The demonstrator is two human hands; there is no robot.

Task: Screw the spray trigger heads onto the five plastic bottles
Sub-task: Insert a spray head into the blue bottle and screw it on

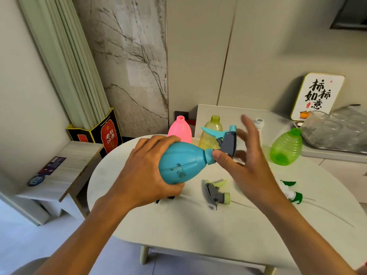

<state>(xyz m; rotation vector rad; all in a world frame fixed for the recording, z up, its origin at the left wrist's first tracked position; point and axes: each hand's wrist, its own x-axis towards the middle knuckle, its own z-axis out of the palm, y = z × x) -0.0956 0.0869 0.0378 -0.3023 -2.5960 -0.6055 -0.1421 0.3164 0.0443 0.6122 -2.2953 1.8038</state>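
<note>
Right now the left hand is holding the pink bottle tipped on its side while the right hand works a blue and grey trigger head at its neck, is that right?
Not quite. The head view shows the left hand holding the blue bottle, not the pink one. The pink bottle stands untouched on the table behind it. The rest holds: the right hand is at the blue and grey trigger head on the neck.

a calligraphy sign leans behind bagged glasses; a liquor box holds mouldings.

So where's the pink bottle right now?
The pink bottle stands at the table's far edge, just behind the left hand and left of the yellow bottle, without a spray head.
</note>
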